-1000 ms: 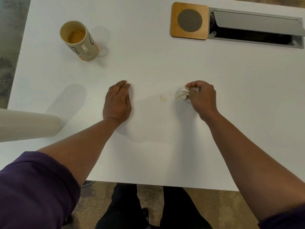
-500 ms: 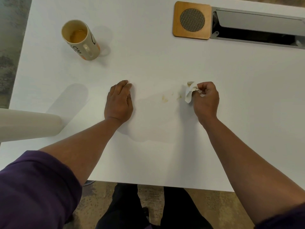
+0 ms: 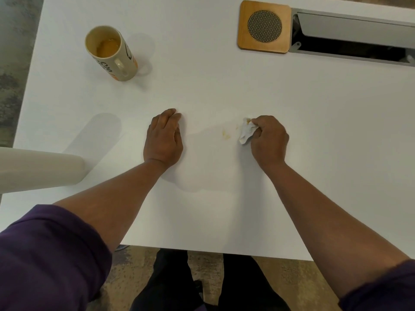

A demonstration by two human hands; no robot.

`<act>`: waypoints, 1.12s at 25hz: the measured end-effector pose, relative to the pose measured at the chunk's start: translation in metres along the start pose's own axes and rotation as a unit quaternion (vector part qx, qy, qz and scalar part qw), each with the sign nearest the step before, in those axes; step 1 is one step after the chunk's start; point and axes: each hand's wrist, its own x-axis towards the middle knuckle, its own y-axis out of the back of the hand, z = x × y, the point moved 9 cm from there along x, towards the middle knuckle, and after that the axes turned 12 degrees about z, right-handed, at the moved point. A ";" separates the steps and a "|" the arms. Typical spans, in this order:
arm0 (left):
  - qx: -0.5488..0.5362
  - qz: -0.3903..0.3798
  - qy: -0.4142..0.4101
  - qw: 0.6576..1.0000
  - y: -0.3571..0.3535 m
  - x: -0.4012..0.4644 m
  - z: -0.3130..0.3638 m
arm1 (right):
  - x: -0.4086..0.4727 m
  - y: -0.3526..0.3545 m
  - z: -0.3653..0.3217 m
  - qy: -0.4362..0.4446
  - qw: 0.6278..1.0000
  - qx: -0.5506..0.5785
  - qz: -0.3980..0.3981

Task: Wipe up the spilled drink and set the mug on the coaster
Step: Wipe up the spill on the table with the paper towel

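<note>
A cream mug with black and orange print stands upright at the far left of the white table, with orange drink in its bottom. A square wooden coaster with a round mesh centre lies at the far right. A small orange spill marks the table between my hands. My right hand is shut on a crumpled white tissue, stained orange at its top, just right of the spill. My left hand rests flat on the table, fingers together, left of the spill.
A grey cable hatch with its lid raised is sunk into the table just right of the coaster. A cream cylinder juts in from the left edge. The near table edge runs just above my legs.
My right hand has lifted the tissue off the spill and turned it, drawing slightly right. The left hand has stayed in place.
</note>
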 end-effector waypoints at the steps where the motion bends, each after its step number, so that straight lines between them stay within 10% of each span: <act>1: 0.000 0.000 0.001 1.000 0.000 0.000 0.000 | -0.007 -0.005 -0.010 0.025 1.000 -0.003 -0.010; 11: 0.002 -0.002 0.000 1.000 0.000 0.000 0.000 | 0.014 -0.007 -0.005 -0.013 0.999 0.037 0.008; 22: 0.008 -0.002 0.001 1.000 0.001 0.000 0.002 | -0.029 -0.041 -0.048 0.178 0.953 0.099 -0.225; 28: 0.012 0.001 -0.001 1.000 0.002 0.000 0.002 | 0.009 -0.005 0.017 0.041 0.997 0.057 -0.036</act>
